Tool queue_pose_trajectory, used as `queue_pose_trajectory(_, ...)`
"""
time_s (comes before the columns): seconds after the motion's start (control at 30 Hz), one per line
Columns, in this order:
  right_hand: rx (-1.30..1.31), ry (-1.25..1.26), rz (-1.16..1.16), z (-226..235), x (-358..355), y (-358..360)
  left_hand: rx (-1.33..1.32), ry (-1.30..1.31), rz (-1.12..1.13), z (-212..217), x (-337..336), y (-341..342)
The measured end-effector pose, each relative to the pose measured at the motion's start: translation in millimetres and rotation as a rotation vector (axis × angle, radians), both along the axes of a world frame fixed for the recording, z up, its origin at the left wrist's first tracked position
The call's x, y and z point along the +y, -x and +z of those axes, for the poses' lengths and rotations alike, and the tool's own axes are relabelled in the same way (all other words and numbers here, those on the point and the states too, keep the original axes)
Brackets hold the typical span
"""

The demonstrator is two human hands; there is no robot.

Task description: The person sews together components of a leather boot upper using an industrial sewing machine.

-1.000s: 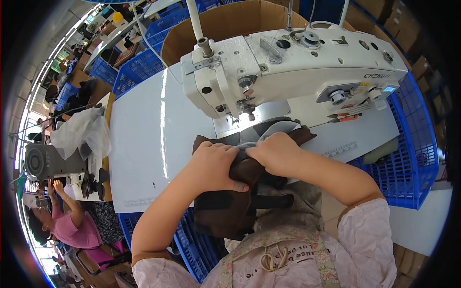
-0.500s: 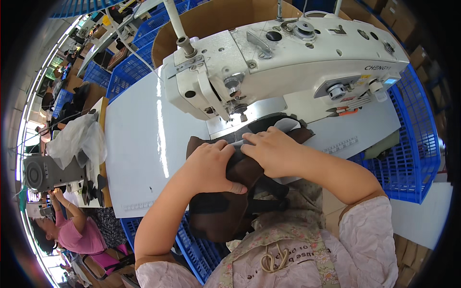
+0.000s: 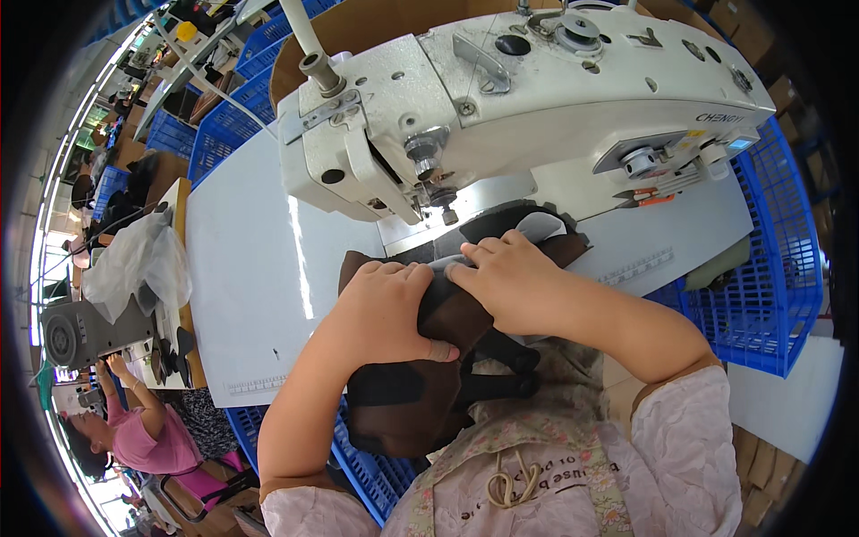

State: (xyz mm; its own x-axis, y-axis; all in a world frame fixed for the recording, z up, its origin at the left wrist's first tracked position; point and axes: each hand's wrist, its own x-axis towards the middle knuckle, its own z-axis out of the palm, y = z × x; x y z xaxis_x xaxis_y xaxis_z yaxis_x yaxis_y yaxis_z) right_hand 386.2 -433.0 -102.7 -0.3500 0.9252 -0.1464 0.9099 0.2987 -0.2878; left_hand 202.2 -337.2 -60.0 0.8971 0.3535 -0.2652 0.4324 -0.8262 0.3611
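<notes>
A dark brown and black piece of sewing work (image 3: 394, 416), with a grey strip along its upper edge, spans from the machine bed down to my lap. My left hand (image 3: 385, 309) grips its left part, the thumb lying across the brown material. Close beside it, my right hand (image 3: 510, 282) pinches the grey edge with bent fingers. Both hands are just in front of the needle area of a white sewing machine (image 3: 537, 107). The far part of the work lies near the presser foot (image 3: 447, 215). Black strap-like parts (image 3: 506, 367) hang toward my lap. What kind of article it is, I cannot tell.
Orange-handled snips (image 3: 644, 199) and metal tools lie on the machine bed at right. Blue crates (image 3: 761, 304) stand right of the white table (image 3: 242, 259). Plastic bags (image 3: 143, 268) sit on a neighbouring station at left, where a person in pink (image 3: 157, 434) works.
The view has shifted slightly, so the machine looks a little nearer. Both hands keep their hold on the work, with only small shifts of the fingers.
</notes>
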Motion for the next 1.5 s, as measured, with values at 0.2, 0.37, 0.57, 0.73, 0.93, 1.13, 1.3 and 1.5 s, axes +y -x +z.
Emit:
queue_pose_trajectory(0.2, 0.012, -0.013, -0.015, -1.8, 0.1, -0.8, -0.021, -0.032, -0.023, -1.4, 1.2, -0.6)
queue_pose_trajectory(0.37, 0.031, -0.099, -0.006, -6.8, 5.2, -5.0, 0.033, 0.033, 0.029, -1.7, 5.0, -3.3)
queue_pose_trajectory(0.57, 0.086, -0.234, 0.049, -10.9, 29.9, -20.7, 0.110, 0.015, 0.129, 3.1, 18.1, -14.7)
queue_pose_trajectory(0.73, 0.013, -0.066, 0.031, -0.9, 42.3, -23.8, 0.091, 0.054, 0.172, 0.6, 24.1, -18.7)
queue_pose_trajectory(0.93, 0.125, -0.263, 0.067, -18.2, 51.0, -33.3, 0.103, 0.110, 0.219, 1.1, 28.9, -25.6)
queue_pose_trajectory(1.13, 0.099, -0.205, 0.082, -14.2, 55.6, -37.4, 0.118, 0.110, 0.243, -0.4, 30.7, -27.7)
queue_pose_trajectory(1.3, 0.100, -0.174, 0.072, -10.9, 55.3, -36.6, 0.070, 0.083, 0.220, 1.2, 31.9, -26.7)
queue_pose_trajectory(1.5, 0.132, -0.165, 0.070, -10.3, 56.5, -36.9, 0.131, 0.124, 0.239, 1.4, 32.9, -27.8)
